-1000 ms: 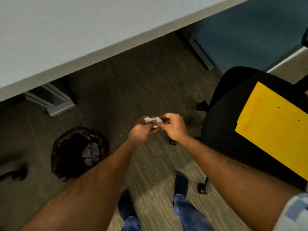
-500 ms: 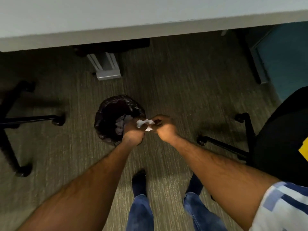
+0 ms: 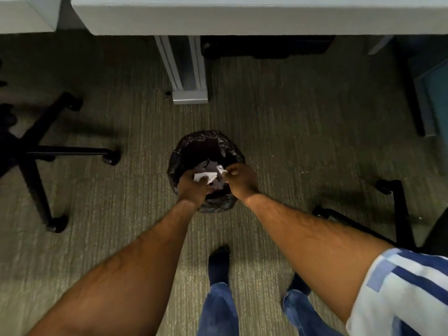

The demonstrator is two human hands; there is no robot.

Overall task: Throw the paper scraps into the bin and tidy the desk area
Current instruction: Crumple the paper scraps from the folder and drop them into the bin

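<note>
A round bin with a black liner stands on the carpet below the desk, with paper pieces lying inside it. Both my hands hover over its near rim. My left hand grips a white paper scrap above the opening. My right hand pinches a smaller white scrap between thumb and fingers, close beside the left one.
The white desk edge runs across the top, its grey leg just beyond the bin. One black chair base with castors spreads at the left, and another chair base at the right. My feet stand on the carpet.
My view has turned toward the bin. Both hands carried the paper scraps leftward from beside the bin to over its opening, and they have drawn slightly apart.
</note>
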